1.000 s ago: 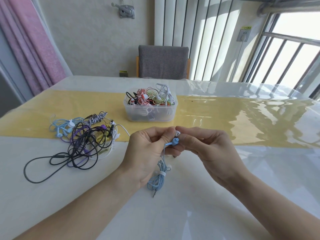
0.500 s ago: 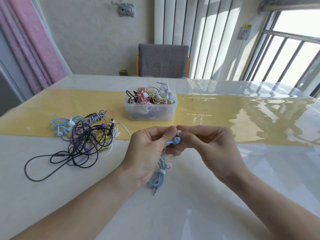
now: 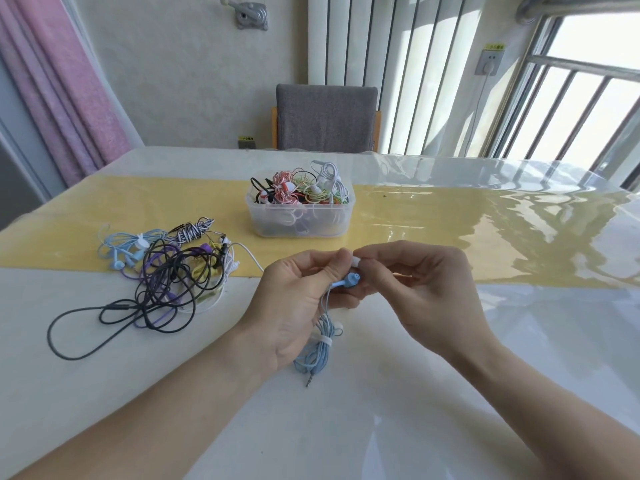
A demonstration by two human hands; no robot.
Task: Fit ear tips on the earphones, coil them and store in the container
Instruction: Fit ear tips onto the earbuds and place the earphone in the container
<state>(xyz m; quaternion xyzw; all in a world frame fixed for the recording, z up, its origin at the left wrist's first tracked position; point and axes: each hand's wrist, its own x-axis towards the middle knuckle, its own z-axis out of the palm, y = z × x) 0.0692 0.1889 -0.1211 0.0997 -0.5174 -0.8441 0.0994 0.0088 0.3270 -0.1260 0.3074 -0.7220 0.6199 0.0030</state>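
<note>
Bright daylight from window (image 3: pixel 588 81) at right; strong glare on glossy bench (image 3: pixel 519 237); wide-angle edge distortion; focus sharp.

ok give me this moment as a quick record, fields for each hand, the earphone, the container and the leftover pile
left hand: left hand pinches the blue earphone by its stem
right hand: right hand pinches a white ear tip just above the earbud
ear tip state: not yet seated on the earbud
cable: blue cable bundled with a white tie, hanging below the left hand, plug lowest
container: clear plastic container on the yellow runner, lid off, holding coiled earphones
pile: tangled earphones on the table, left of the hands
</note>
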